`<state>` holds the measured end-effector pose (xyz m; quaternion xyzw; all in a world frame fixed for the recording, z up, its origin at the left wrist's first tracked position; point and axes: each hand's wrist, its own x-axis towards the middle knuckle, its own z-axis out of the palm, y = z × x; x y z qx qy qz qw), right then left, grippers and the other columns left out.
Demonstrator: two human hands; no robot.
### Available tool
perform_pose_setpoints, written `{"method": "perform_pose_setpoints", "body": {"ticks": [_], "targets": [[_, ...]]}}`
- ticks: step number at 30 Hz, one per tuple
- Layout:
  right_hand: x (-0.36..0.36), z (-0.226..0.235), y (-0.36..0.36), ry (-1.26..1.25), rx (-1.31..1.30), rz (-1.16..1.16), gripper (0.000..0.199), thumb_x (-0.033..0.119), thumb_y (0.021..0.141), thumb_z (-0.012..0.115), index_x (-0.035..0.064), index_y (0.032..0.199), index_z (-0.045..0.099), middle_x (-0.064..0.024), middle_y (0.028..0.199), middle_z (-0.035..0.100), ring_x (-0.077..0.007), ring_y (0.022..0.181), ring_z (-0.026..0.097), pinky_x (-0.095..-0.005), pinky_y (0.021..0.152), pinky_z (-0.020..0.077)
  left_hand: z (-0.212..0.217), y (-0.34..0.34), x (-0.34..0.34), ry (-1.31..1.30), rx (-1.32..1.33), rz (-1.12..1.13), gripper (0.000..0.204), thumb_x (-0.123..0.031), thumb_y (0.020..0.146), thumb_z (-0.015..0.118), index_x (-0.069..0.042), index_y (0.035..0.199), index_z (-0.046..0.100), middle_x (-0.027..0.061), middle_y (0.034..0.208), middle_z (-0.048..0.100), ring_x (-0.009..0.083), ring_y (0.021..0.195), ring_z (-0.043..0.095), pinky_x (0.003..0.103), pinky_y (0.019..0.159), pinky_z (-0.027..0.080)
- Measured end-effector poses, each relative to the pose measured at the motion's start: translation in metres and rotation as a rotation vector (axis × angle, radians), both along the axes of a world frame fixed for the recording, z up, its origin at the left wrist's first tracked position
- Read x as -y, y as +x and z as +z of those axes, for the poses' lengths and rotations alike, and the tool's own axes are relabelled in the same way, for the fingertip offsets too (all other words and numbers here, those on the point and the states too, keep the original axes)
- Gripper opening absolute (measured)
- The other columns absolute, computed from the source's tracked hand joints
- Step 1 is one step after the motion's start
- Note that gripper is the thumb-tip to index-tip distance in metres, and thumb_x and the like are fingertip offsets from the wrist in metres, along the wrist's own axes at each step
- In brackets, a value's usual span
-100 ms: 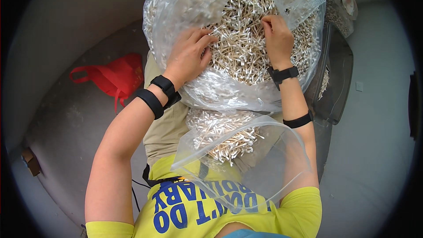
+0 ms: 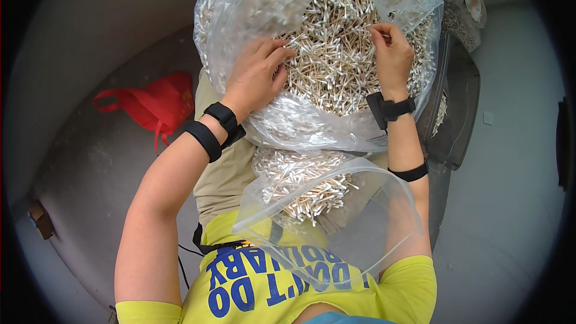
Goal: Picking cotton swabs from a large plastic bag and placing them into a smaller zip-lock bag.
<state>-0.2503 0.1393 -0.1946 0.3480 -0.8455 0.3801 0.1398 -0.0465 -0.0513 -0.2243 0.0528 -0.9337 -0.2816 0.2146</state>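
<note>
Two clear bags of swabs: big bag (image 2: pixel 288 126) (lap), small bag (image 2: pixel 336 228). Left hand (image 2: pixel 257 75) open on swabs (image 2: pixel 336 54); right hand (image 2: pixel 393 54) pinching some.

Glossy, crinkled clear plastic forms the big bag (image 2: pixel 312 126) and the smaller zip bag (image 2: pixel 366 228). The cotton swabs (image 2: pixel 336 60) have wooden sticks and fluffy matt tips. The red bag (image 2: pixel 159 105) looks like soft cloth.

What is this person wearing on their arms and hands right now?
Both hands are bare, without gloves. The left wrist carries two black bands side by side. The right wrist has a black strap with a boxy black unit, and a thin black band sits higher on that forearm. Short yellow sleeves end at the upper arms.
</note>
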Motion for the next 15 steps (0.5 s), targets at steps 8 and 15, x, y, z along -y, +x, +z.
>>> {"method": "perform_pose_setpoints", "body": {"ticks": [8, 15], "targets": [[-0.006, 0.015, 0.010, 0.126, 0.375, -0.012, 0.016, 0.009, 0.088, 0.069, 0.0044, 0.103, 0.069, -0.0079, 0.078, 0.070, -0.0128, 0.060, 0.066, -0.0269, 0.056, 0.0515, 0.000, 0.001, 0.000, -0.018, -0.006, 0.009, 0.027, -0.007, 0.084, 0.060, -0.012, 0.109, 0.066, 0.0081, 0.122, 0.062, 0.0318, 0.118, 0.053, 0.043, 0.101, 0.042], [0.009, -0.007, -0.008, 0.265, 0.075, 0.081, 0.017, 0.014, 0.090, 0.068, 0.0056, 0.105, 0.070, -0.0109, 0.081, 0.071, -0.0221, 0.073, 0.069, -0.0314, 0.063, 0.0523, -0.001, -0.001, 0.000, -0.018, -0.018, -0.004, 0.027, -0.007, 0.084, 0.060, -0.012, 0.110, 0.066, 0.0080, 0.122, 0.062, 0.0315, 0.118, 0.053, 0.042, 0.101, 0.043]]}}
